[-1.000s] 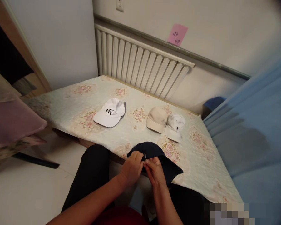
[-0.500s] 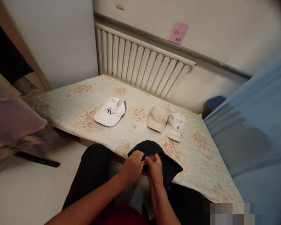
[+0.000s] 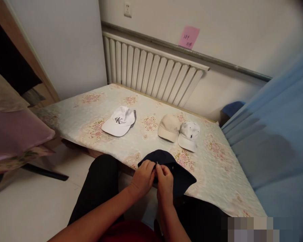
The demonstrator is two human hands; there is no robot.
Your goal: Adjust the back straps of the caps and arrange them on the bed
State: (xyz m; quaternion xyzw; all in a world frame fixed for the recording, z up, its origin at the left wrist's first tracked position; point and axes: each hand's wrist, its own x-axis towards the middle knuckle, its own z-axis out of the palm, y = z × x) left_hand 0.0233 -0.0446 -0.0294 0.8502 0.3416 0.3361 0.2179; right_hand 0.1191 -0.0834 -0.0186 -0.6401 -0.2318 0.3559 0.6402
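A dark navy baseball cap [image 3: 183, 178] lies at the near edge of the bed, its brim pointing right. My left hand [image 3: 142, 176] has its fingers curled closed on the cap's near edge. Close beside it, my right hand [image 3: 164, 179] pinches at the same spot, thumb and forefinger together on a small light-coloured bit, perhaps part of the strap. Both hands nearly touch. Beyond them sit a beige cap [image 3: 168, 128] and a white cap with a small dark logo [image 3: 189, 136], side by side. Farther left rests a white cap with black letters [image 3: 119, 121].
The caps lie on a bed with a flowered cover [image 3: 75, 117]. Behind it stand a white radiator [image 3: 151, 72] and a wall with a pink note [image 3: 189, 37]. A blue curtain [image 3: 262, 141] hangs at the right. My knees [image 3: 103, 174] are against the near side.
My right hand's fingers have drawn tighter together and shifted slightly left at the cap's edge. My left hand keeps its hold. The view has tilted a little; the other caps stay put.
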